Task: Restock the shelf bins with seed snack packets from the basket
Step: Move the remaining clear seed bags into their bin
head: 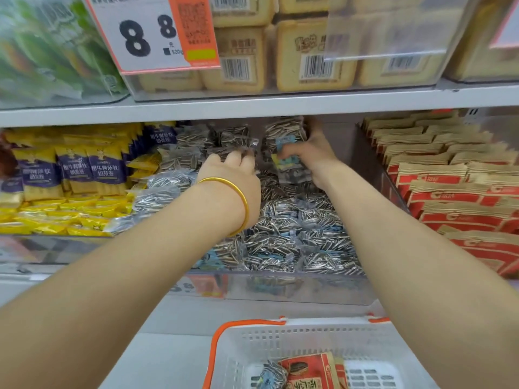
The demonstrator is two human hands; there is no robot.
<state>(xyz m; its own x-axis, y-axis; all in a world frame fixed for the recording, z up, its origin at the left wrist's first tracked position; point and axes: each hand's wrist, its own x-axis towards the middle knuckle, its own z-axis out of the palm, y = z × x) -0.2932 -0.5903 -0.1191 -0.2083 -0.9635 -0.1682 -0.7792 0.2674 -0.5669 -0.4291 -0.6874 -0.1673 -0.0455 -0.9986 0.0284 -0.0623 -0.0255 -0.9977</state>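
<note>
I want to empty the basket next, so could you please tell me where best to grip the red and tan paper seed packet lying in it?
Probably by its upper short edge, coming straight down from above. The red and tan paper seed packet lies flat in the white plastic basket, with a clear sunflower-seed packet against its left side, so the top edge looks freest to pinch.

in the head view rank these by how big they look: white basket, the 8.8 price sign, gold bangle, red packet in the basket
1. white basket, though it is cut off by the frame and near the camera
2. price sign
3. red packet, partly cut off, so unsure
4. gold bangle on the left wrist
</note>
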